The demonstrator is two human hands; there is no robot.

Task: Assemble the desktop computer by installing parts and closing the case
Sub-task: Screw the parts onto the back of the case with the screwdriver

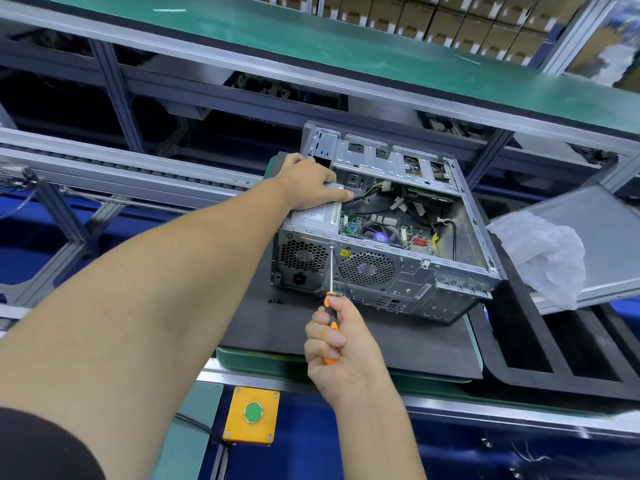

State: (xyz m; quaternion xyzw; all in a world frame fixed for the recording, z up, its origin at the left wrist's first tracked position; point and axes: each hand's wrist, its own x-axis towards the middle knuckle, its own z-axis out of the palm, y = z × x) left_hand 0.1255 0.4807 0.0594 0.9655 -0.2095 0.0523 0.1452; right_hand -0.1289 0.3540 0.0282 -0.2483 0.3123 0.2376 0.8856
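Observation:
An open desktop case (460, 271) lies on its side on a black mat (263, 323), its rear panel facing me. The motherboard (388, 233) and cables show inside. My left hand (311, 181) rests flat on top of the grey power supply (311, 216) in the case's left corner. My right hand (341, 341) grips an orange-and-black screwdriver (330, 271). Its tip meets a screw near the top edge of the rear panel, between the power supply grille and the fan grille.
Two small black screws (275, 301) lie on the mat left of the case. A grey side panel (595, 244) with a crumpled plastic bag (550, 254) sits at the right. A yellow box with a green button (252, 414) is mounted below the bench edge. Conveyor rails run behind.

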